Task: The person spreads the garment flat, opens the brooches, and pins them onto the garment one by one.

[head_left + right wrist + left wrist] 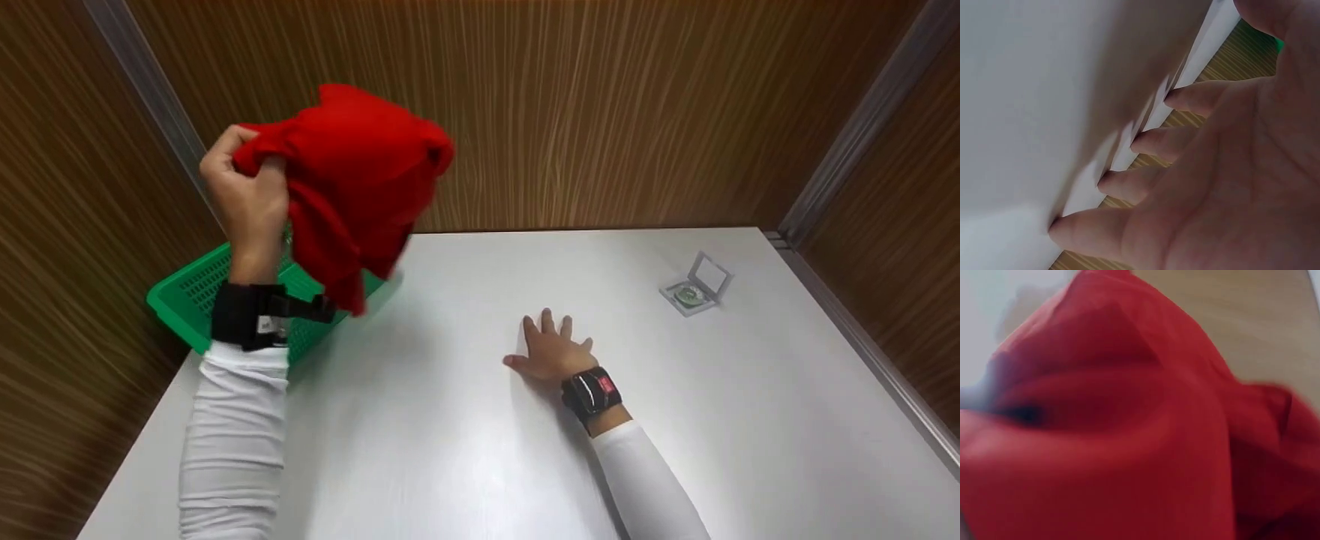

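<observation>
A bunched red cloth [360, 165] hangs in the air from my left hand [251, 195], which grips it by one edge over the green basket. In the left wrist view the red cloth [1129, 455] fills most of the picture, blurred, with folds at the right. My right hand [553, 352] has its fingers spread, fingertips at the white tabletop. The right wrist view shows that palm [1230, 185] from below, its fingertips right at the table surface. The green basket [184, 289] stands at the table's left, partly hidden behind the left arm and the cloth.
A small clear case [688, 294] with a raised lid and a round greenish item inside sits on the white table [465, 450] at the right. Wood-grain panels [600, 112] enclose the table at the back and both sides.
</observation>
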{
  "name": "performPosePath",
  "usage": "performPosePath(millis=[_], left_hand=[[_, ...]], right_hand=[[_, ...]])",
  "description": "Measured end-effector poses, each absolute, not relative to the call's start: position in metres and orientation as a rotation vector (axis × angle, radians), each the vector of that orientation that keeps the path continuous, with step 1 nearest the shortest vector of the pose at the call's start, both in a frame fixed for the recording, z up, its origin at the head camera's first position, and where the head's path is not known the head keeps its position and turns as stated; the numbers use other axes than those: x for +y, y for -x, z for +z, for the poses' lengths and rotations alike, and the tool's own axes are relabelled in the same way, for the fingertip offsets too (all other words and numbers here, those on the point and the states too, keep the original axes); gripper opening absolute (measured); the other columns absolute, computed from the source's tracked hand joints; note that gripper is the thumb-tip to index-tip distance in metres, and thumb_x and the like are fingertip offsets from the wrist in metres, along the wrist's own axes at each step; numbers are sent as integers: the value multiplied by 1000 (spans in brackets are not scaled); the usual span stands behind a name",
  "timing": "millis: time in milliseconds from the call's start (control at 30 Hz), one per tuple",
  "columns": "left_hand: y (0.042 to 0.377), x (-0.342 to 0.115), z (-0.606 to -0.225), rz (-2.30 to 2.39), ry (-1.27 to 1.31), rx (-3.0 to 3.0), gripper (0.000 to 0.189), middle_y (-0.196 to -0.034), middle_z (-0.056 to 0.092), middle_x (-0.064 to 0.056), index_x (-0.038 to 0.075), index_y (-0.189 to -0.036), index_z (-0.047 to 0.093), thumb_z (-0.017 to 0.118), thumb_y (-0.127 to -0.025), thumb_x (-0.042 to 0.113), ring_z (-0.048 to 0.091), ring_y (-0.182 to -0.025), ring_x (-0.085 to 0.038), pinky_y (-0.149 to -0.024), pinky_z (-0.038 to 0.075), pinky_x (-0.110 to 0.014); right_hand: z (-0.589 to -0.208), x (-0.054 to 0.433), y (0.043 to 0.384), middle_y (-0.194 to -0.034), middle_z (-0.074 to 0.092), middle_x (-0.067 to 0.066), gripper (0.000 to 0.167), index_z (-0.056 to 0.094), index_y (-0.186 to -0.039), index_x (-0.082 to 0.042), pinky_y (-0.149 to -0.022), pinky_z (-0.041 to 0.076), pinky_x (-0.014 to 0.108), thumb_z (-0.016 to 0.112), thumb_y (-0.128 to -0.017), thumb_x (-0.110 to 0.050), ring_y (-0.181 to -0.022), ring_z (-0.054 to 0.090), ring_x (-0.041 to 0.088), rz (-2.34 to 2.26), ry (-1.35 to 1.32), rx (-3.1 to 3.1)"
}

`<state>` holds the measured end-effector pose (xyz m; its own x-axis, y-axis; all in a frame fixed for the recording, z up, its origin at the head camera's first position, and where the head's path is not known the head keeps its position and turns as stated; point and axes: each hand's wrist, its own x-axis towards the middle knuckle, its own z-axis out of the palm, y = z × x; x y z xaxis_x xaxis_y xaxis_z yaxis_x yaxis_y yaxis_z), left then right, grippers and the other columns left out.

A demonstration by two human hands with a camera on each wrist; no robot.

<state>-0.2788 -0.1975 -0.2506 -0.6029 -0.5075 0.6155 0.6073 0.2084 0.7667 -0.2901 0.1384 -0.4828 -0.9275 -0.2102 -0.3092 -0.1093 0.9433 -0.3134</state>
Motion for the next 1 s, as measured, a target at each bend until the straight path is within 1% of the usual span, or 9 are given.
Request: performPosePath(millis=[167,300,400,467,567,767,833,900,1000], left_hand=[[285,-160,-279,-1587,179,-1550,36,-66,46,12,23,-66,55,54,-78,-12,42,-64,-4,-59,32,-23],[287,-136,-330,-1671,131,-1606,31,-69,49,9,17,-68,57,52,-78,-12,46,-68,-4,-63,38,-22],[293,-121,-375,-1732,-18,-1718,26,-70,51,7,10,-70,59,50,-80,-12,48,-71,-6,-66,40,-21],[299,-114,-401,-1744,-102,-1849,22,-71,53,5,6,-72,62,51,-83,-9,49,-74,-8,-68,40,-21],[306,-108,-428,-1701,-140,-2075,16,-73,52,4,6,-75,63,54,-85,-2,49,-77,-13,-68,40,-25],[302,-119,-450,-1408,-65,-2572,10,-76,54,-4,6,-79,61,60,-87,11,51,-80,-22,-71,42,-32],[296,-127,-450,-1303,-44,-2768,10,-86,61,-9,4,-90,63,59,-90,13,55,-87,-25,-80,46,-36],[291,-133,-447,-1216,-4,-2932,24,-105,65,-17,0,-109,63,58,-91,15,59,-101,-31,-92,49,-42],[281,-138,-437,-1128,60,-3103,53,-140,51,-26,-1,-143,48,57,-94,19,49,-129,-41,-110,43,-55]], right_hand=[[-482,139,287,-174,7,20,88,22,-166,-17,-115,14,83,55,-98,-63,-158,3,53,-422,240,2751],[-480,141,286,-174,9,19,88,23,-166,-18,-116,14,83,56,-98,-63,-158,3,53,-442,244,2757],[-479,145,285,-174,8,19,89,22,-166,-19,-115,14,83,56,-97,-63,-159,3,53,-453,236,2746],[-479,148,284,-174,8,19,89,21,-166,-19,-115,15,83,56,-97,-63,-158,4,53,-442,230,2739],[-479,151,284,-175,8,18,88,20,-167,-20,-115,16,83,54,-97,-63,-159,5,53,-401,221,2739],[-474,154,280,-175,9,17,87,19,-167,-22,-114,18,83,55,-98,-61,-159,7,53,-378,258,2733],[-470,155,279,-174,10,18,86,21,-166,-23,-113,19,84,56,-98,-59,-158,8,54,-398,285,2730],[-466,158,278,-174,12,19,84,23,-166,-23,-113,19,84,57,-97,-57,-157,9,55,-415,301,2729],[-459,164,275,-173,17,19,81,30,-164,-24,-115,22,81,61,-97,-55,-157,13,55,-420,307,2722]])
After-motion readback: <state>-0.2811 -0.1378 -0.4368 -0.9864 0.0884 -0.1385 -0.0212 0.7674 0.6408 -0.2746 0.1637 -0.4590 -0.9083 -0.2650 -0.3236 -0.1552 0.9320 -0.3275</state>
